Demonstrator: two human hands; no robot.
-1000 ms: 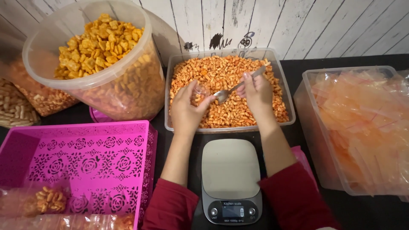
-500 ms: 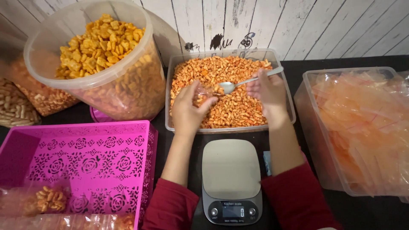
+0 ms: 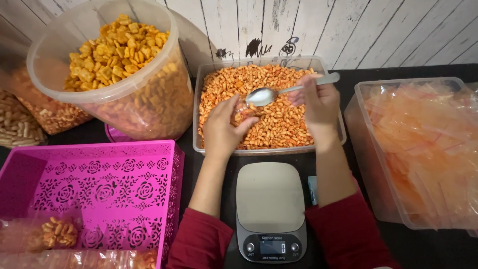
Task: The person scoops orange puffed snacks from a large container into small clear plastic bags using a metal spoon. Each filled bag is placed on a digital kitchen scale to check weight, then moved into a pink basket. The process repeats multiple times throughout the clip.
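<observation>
Scooping step: our right hand (image 3: pixel 321 102) grips the spoon (image 3: pixel 279 93) over the snack tray (image 3: pixel 209 144); our left hand (image 3: pixel 224 127) pinches a clear bag (image 3: pixel 242 107), apparently awaiting filling.

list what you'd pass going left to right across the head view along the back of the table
bag of pale snack sticks → round tub of yellow crackers → tray of orange snacks → clear bin of plastic bags

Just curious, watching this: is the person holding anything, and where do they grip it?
The right hand grips a metal spoon by its handle. The left hand seems to pinch a small clear bag.
</observation>
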